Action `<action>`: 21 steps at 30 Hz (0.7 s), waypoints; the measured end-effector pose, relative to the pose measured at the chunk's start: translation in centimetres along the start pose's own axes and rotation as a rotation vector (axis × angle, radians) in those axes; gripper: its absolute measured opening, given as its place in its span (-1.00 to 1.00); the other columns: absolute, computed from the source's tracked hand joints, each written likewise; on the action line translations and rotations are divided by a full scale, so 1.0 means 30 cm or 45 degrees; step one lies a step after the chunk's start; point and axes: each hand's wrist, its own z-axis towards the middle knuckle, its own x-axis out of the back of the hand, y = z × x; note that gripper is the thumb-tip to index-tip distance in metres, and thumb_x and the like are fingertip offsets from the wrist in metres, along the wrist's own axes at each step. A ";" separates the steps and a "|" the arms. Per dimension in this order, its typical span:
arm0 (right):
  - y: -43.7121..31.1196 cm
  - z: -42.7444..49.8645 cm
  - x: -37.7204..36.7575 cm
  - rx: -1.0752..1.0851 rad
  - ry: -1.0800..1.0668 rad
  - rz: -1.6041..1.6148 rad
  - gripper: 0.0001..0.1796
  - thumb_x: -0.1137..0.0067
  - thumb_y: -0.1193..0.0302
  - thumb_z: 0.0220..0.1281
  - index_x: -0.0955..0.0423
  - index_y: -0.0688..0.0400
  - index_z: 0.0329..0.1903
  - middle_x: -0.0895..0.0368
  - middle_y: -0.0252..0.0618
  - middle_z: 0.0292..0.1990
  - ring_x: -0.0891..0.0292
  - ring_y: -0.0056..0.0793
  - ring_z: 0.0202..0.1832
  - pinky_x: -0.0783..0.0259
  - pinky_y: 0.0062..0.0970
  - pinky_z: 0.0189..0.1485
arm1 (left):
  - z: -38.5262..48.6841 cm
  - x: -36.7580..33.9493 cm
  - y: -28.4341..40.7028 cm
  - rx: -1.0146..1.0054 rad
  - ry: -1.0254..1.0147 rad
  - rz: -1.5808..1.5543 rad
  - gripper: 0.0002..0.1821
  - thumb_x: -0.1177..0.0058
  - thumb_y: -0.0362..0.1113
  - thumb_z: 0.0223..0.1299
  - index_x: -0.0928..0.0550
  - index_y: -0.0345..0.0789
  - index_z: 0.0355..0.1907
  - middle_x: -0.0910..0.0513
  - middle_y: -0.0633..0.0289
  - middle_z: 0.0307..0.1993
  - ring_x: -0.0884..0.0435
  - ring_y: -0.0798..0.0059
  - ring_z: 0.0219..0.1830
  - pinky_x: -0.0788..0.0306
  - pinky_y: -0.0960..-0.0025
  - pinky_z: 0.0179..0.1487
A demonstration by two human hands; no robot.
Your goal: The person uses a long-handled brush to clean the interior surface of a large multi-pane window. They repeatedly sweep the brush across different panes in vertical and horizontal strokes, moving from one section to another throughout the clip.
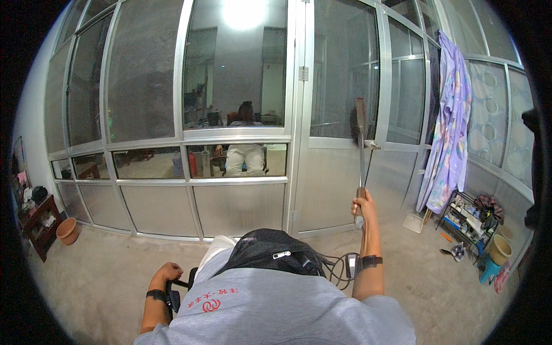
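My right hand [363,204] grips the brown handle of a long metal-shafted tool [362,161], held upright before the aluminium-framed door [334,181]. Its narrow reddish-brown head, with something dark beside it, is up near the door handle [371,145]; whether the head touches the glass I cannot tell. At lower left, my left hand [171,271] is beside a black armrest-like part, its fingers loosely curled; what it holds, if anything, does not show. A black mesh bag [271,252] with a white zipper pull lies across my lap, cables running from it.
Framed window panels [235,103] stand ahead, reflecting the room. A purple patterned cloth [450,125] hangs at right above a white dustpan [414,222], a shoe rack [468,220], a yellowish bucket [500,251] and a blue stool [489,269]. A terracotta-coloured pot [67,231] and a wooden cabinet [43,224] are at left.
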 end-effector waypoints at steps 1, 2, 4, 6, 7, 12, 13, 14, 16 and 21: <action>-0.022 0.003 -0.047 -0.006 -0.019 0.068 -0.47 0.00 0.67 0.00 -0.21 0.15 0.10 -0.37 -0.30 -0.54 -0.39 -0.53 -0.61 -0.36 -0.47 -0.62 | 0.005 0.000 -0.007 -0.008 0.007 -0.018 -0.76 -0.13 -0.26 0.05 -0.63 -0.45 -0.38 -0.61 0.21 -0.57 -0.56 0.47 -0.54 -0.47 0.38 -0.40; -0.041 0.004 -0.100 -0.009 -0.027 0.117 -0.47 0.00 0.66 0.02 -0.20 0.15 0.11 -0.37 -0.30 -0.52 -0.39 -0.53 -0.60 -0.36 -0.48 -0.61 | 0.011 -0.004 -0.014 -0.008 0.015 -0.034 -0.76 -0.12 -0.26 0.05 -0.63 -0.45 -0.38 -0.61 0.21 -0.57 -0.56 0.47 -0.54 -0.47 0.38 -0.40; -0.090 -0.005 -0.212 -0.009 -0.079 0.169 -0.48 -0.01 0.64 0.05 -0.18 0.15 0.12 -0.38 -0.31 -0.50 -0.40 -0.54 -0.58 -0.37 -0.49 -0.61 | 0.026 -0.004 -0.029 -0.033 0.019 -0.018 -0.75 -0.12 -0.25 0.05 -0.63 -0.44 -0.38 -0.61 0.21 -0.57 -0.56 0.47 -0.54 -0.47 0.38 -0.40; -0.147 -0.029 -0.328 0.003 -0.169 0.160 -0.48 -0.03 0.61 0.08 -0.15 0.16 0.13 -0.38 -0.30 -0.50 -0.40 -0.55 -0.57 -0.39 -0.50 -0.60 | 0.044 -0.001 -0.045 -0.079 0.011 0.045 -0.75 -0.12 -0.25 0.06 -0.63 -0.44 -0.39 -0.61 0.21 -0.57 -0.56 0.48 -0.54 -0.46 0.39 -0.40; -0.173 -0.046 -0.389 0.009 -0.220 0.205 -0.48 -0.05 0.60 0.08 -0.14 0.16 0.12 -0.38 -0.30 -0.49 -0.41 -0.55 -0.57 -0.41 -0.50 -0.60 | 0.051 0.000 -0.056 -0.071 0.000 0.018 -0.76 -0.12 -0.25 0.06 -0.63 -0.44 -0.38 -0.61 0.21 -0.57 -0.56 0.48 -0.54 -0.46 0.39 -0.41; -0.298 -0.131 -0.664 0.087 -0.467 0.243 -0.50 -0.15 0.53 0.07 -0.12 0.20 0.03 -0.39 -0.24 -0.41 -0.47 -0.50 -0.50 -0.53 -0.47 -0.51 | 0.044 -0.006 -0.034 -0.002 -0.047 -0.086 -0.77 -0.12 -0.26 0.10 -0.61 -0.43 -0.36 -0.61 0.25 -0.53 -0.55 0.51 -0.51 -0.45 0.40 -0.39; -0.313 -0.147 -0.723 0.083 -0.475 0.254 -0.50 -0.17 0.52 0.06 -0.12 0.21 0.01 -0.40 -0.22 -0.37 -0.48 -0.48 -0.47 -0.55 -0.47 -0.49 | 0.027 -0.001 0.001 -0.154 0.013 -0.136 -0.78 -0.12 -0.25 0.11 -0.61 -0.42 -0.35 -0.61 0.27 -0.52 -0.55 0.52 -0.50 -0.45 0.41 -0.38; -0.326 -0.163 -0.783 0.114 -0.560 0.247 -0.47 -0.19 0.50 0.06 -0.10 0.22 0.02 -0.39 -0.18 -0.33 -0.50 -0.46 -0.44 -0.56 -0.46 -0.47 | 0.005 0.004 0.053 -0.290 0.066 -0.179 -0.78 -0.12 -0.25 0.12 -0.61 -0.41 -0.35 -0.60 0.28 -0.51 -0.54 0.52 -0.49 -0.45 0.42 -0.36; -0.341 -0.211 -0.890 0.121 -0.615 0.222 -0.46 -0.21 0.48 0.06 -0.08 0.20 0.01 -0.38 -0.18 -0.32 -0.52 -0.46 -0.41 -0.55 -0.50 -0.47 | -0.062 0.017 0.203 -0.386 0.141 -0.386 -0.77 -0.08 -0.22 0.19 -0.59 -0.37 -0.30 -0.59 0.33 -0.47 -0.53 0.57 -0.43 -0.43 0.47 -0.29; -0.307 -0.361 -1.119 0.059 -0.727 0.388 -0.42 -0.19 0.52 0.06 0.03 0.19 0.01 -0.32 -0.08 -0.22 -0.55 -0.34 -0.37 -0.58 -0.44 -0.44 | -0.254 0.105 0.669 -0.731 0.063 -0.734 -0.64 0.07 -0.12 0.32 -0.53 -0.36 -0.03 -0.59 0.30 -0.29 -0.53 0.58 -0.25 -0.42 0.51 -0.20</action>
